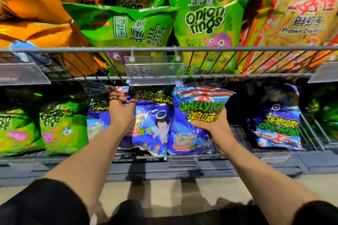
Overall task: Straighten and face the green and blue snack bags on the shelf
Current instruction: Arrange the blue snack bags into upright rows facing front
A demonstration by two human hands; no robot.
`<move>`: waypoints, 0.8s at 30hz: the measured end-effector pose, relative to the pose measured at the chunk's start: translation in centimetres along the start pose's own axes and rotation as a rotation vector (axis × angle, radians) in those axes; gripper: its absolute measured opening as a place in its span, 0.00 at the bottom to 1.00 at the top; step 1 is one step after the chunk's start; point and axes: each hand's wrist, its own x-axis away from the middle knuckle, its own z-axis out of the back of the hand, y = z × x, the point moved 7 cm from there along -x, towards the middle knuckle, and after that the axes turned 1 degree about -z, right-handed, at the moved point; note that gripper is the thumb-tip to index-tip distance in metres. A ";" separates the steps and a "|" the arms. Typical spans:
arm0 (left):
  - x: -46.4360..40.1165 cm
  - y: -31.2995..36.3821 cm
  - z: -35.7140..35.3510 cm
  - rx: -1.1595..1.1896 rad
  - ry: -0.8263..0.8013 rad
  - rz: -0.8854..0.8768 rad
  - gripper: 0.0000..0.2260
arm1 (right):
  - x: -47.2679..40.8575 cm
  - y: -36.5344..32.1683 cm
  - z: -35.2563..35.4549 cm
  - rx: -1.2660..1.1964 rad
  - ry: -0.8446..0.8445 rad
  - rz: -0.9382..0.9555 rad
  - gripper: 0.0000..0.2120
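On the lower shelf stand several blue snack bags. My left hand (121, 109) grips the top of the middle blue bag (151, 124), which shows an angel figure. My right hand (213, 124) holds the front of the blue bag (188, 133) to its right, thumb across the yellow lettering. Another blue bag (96, 120) stands left of my left hand. Farther right, a blue bag (278, 126) lies upside down. Green onion-ring bags (62, 126) stand at the lower left. On the upper wire shelf, one green bag (206, 23) stands upright and another green bag (126, 27) lies turned sideways.
The upper wire basket rail (164, 49) runs across above my hands, with a clear price holder (153, 69) hanging from it. Orange bags (36, 14) sit upper left, prawn cracker bags (301, 20) upper right. A dark gap separates the right-hand blue bags.
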 end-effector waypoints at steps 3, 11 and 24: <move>-0.4 1.2 -0.7 -0.011 0.082 -0.024 0.11 | -1.5 -1.3 0.6 0.206 0.176 -0.003 0.44; 2.2 -1.0 -2.4 -0.419 0.023 0.052 0.25 | -1.6 -2.2 -0.1 0.446 0.244 -0.055 0.49; 14.3 8.2 -10.8 -0.447 0.091 -0.471 0.25 | 2.3 -0.6 3.3 0.319 0.063 0.012 0.58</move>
